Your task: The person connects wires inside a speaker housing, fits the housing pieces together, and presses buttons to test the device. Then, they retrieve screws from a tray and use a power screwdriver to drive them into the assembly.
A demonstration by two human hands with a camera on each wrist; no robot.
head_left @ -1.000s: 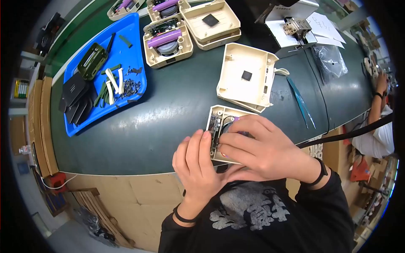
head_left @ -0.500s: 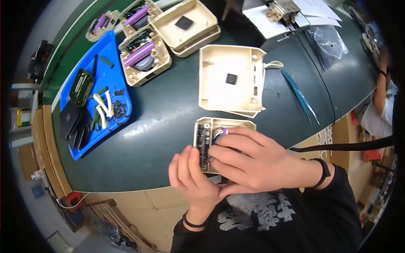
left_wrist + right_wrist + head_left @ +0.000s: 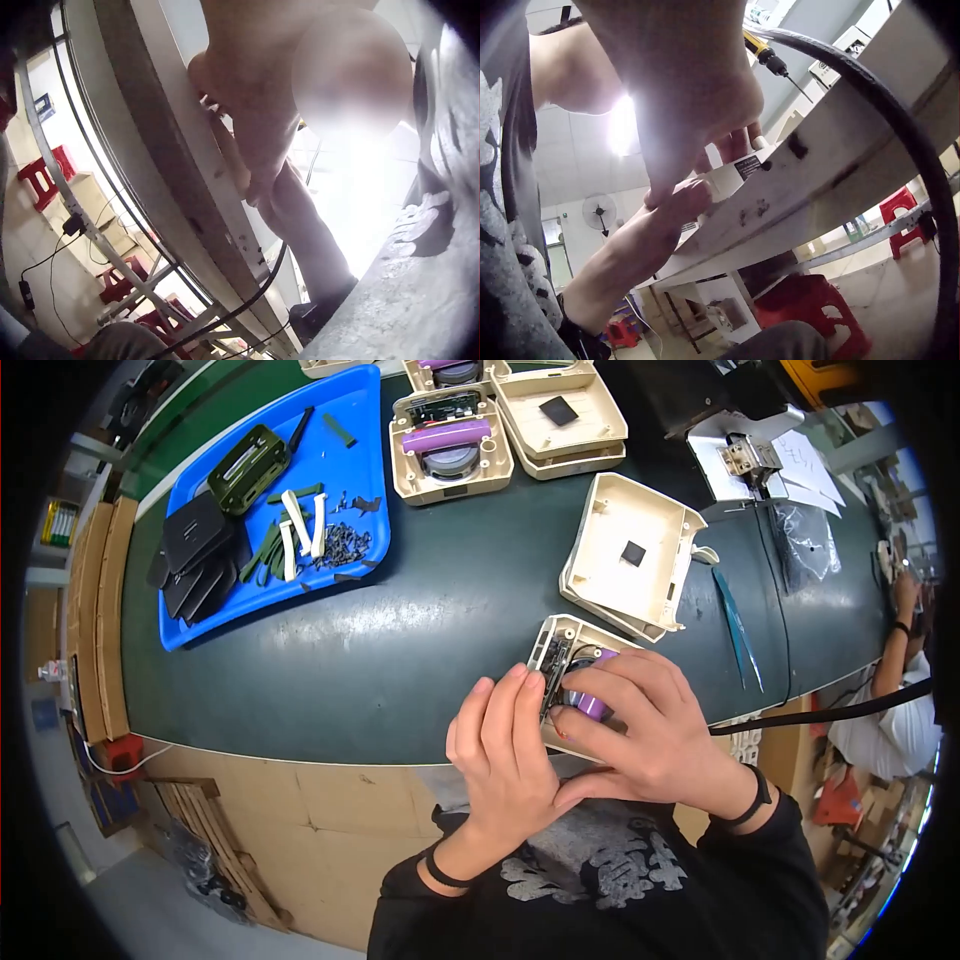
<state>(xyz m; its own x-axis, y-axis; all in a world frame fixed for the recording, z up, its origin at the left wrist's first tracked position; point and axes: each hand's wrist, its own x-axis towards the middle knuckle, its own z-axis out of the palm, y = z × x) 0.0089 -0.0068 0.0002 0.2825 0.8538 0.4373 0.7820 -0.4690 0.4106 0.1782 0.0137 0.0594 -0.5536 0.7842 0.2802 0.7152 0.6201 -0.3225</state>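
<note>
Near the front table edge in the head view sits a small beige casing half (image 3: 570, 623), with a circuit board (image 3: 554, 672) along its left side. A purple battery cell (image 3: 592, 707) shows between the fingers of my right hand (image 3: 655, 735). Those fingers bend down into the casing, their tips beside the board; what they work on is covered, and I cannot tell if they pinch anything. My left hand (image 3: 505, 750) holds the casing's left side, its thumb stretched along the near side to the right hand. A black label (image 3: 746, 166) shows beyond the fingers in the right wrist view.
Behind the casing lie stacked beige shells (image 3: 625, 565) and teal tweezers (image 3: 738, 630). A blue tray (image 3: 300, 585) with straps, small screws and black plates stands left. Assembled halves (image 3: 450, 450) stand at the back, a metal fixture (image 3: 750, 457) back right. Another person's arm (image 3: 897, 625) shows far right.
The head view has shifted, so the casing and table things appear moved. More of the purple battery cell shows between my right fingers now. Both hands stay at the casing.
</note>
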